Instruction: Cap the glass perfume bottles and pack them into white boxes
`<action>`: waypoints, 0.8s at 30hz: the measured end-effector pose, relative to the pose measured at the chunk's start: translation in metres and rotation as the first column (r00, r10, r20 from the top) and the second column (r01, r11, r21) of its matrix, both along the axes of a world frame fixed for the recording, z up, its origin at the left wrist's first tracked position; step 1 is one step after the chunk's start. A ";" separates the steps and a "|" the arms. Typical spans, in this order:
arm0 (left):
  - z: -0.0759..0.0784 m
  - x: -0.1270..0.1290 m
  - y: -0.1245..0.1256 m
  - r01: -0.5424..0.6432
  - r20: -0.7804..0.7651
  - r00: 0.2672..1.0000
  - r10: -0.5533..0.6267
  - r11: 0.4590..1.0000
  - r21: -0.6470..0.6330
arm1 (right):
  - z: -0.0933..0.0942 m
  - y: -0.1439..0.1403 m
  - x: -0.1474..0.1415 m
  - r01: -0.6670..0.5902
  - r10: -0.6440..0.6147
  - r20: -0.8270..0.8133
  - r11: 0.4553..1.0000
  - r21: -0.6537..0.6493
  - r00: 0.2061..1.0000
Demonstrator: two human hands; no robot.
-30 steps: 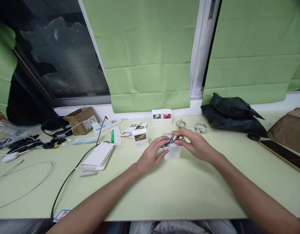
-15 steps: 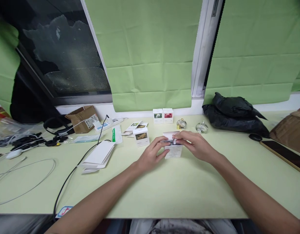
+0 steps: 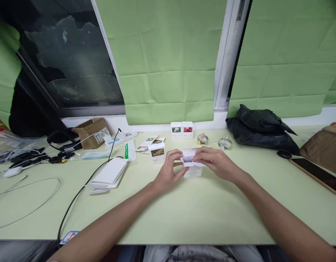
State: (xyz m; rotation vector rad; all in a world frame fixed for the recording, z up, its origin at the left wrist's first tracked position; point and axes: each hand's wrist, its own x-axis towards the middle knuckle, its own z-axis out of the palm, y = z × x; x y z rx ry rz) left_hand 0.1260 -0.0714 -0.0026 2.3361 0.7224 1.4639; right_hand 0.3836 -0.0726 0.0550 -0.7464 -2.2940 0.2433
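On the pale green table [image 3: 200, 214], the left hand [image 3: 168, 174] and right hand [image 3: 215, 163] are both gripping a small white box [image 3: 192, 168] at the middle, fingers [image 3: 198, 157] pressing its open top flaps.

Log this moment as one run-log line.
left hand: holds small white box | right hand: on box's top flap | box on table

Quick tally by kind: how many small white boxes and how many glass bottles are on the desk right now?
Small white boxes: 4 — one held by the left hand and right hand, one with a yellow picture, one with a green picture, one with a red picture.
Glass bottles: 2.
Total: 6.
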 end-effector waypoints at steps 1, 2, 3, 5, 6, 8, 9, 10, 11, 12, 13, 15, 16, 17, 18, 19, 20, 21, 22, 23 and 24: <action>-0.001 0.000 0.000 0.004 0.014 1.000 -0.004 1.000 -0.009 | 0.001 0.000 0.000 -0.010 0.010 0.009 1.000 0.000 1.000; -0.001 0.001 0.000 0.008 0.026 1.000 -0.007 1.000 -0.016 | 0.001 0.000 0.000 -0.018 0.018 0.018 1.000 -0.001 1.000; -0.002 0.001 0.001 0.011 0.033 0.999 -0.010 1.000 -0.022 | 0.002 0.000 -0.001 -0.023 0.023 0.026 1.000 -0.001 0.999; -0.004 0.001 0.002 0.008 0.042 0.999 -0.007 0.999 -0.031 | 0.002 0.000 -0.002 -0.019 0.019 0.038 1.000 -0.012 0.999; -0.005 0.001 0.003 0.005 0.047 0.999 -0.003 0.999 -0.036 | 0.002 -0.001 -0.002 -0.019 0.020 0.041 1.000 -0.021 0.999; -0.007 0.000 0.004 0.002 0.065 0.998 0.001 0.999 -0.044 | 0.000 -0.002 -0.003 -0.024 0.025 0.026 0.999 -0.042 0.999; -0.008 0.000 0.004 0.003 0.072 0.997 0.001 0.999 -0.047 | -0.001 -0.002 -0.004 -0.027 0.027 0.005 0.998 -0.050 1.000; -0.008 0.000 0.005 0.005 0.077 0.997 -0.001 0.999 -0.050 | -0.003 -0.002 -0.004 -0.027 0.026 -0.026 0.998 -0.051 0.999; -0.008 -0.001 0.005 0.008 0.077 0.997 -0.004 0.999 -0.052 | -0.005 -0.002 -0.004 -0.016 0.013 -0.069 0.999 -0.041 0.998; -0.008 -0.001 0.005 0.011 0.072 0.997 -0.007 0.999 -0.053 | -0.007 -0.002 -0.004 0.010 -0.013 -0.121 1.000 -0.025 0.993; -0.007 -0.001 0.005 0.012 0.064 0.998 -0.009 0.999 -0.052 | -0.008 -0.002 -0.004 0.048 -0.048 -0.176 0.999 -0.005 0.983; -0.005 -0.001 0.004 0.012 0.049 0.999 -0.010 0.999 -0.042 | -0.011 -0.002 -0.002 0.137 -0.126 -0.275 0.990 0.020 0.953; -0.005 -0.001 0.004 0.013 0.044 0.999 -0.011 0.999 -0.037 | -0.012 -0.002 -0.002 0.171 -0.157 -0.311 0.985 0.021 0.938; -0.004 -0.002 0.004 0.016 0.043 0.999 -0.014 0.999 -0.033 | -0.012 -0.002 -0.001 0.191 -0.175 -0.331 0.981 0.017 0.927; -0.004 -0.002 0.004 0.019 0.044 0.999 -0.018 0.999 -0.030 | -0.013 -0.002 -0.001 0.200 -0.183 -0.340 0.980 0.015 0.923; -0.004 -0.002 0.004 0.022 0.046 0.999 -0.020 0.999 -0.028 | -0.013 -0.002 -0.001 0.202 -0.184 -0.342 0.979 0.017 0.921; -0.004 -0.002 0.004 0.022 0.046 0.999 -0.021 0.999 -0.025 | -0.014 -0.002 0.000 0.199 -0.180 -0.340 0.980 0.020 0.923; -0.005 -0.002 0.004 0.020 0.042 0.999 -0.019 1.000 -0.020 | -0.014 -0.003 -0.001 0.190 -0.173 -0.335 0.982 0.020 0.926; -0.005 -0.002 0.004 0.016 0.035 0.999 -0.016 1.000 -0.011 | -0.015 -0.003 -0.001 0.178 -0.162 -0.329 0.984 0.017 0.930; -0.005 -0.002 0.004 0.012 0.024 1.000 -0.012 1.000 0.000 | -0.015 -0.004 -0.001 0.163 -0.150 -0.323 0.987 0.013 0.934; -0.004 -0.003 0.004 0.008 0.011 1.000 -0.008 1.000 0.012 | -0.016 -0.004 -0.001 0.146 -0.136 -0.316 0.989 0.008 0.939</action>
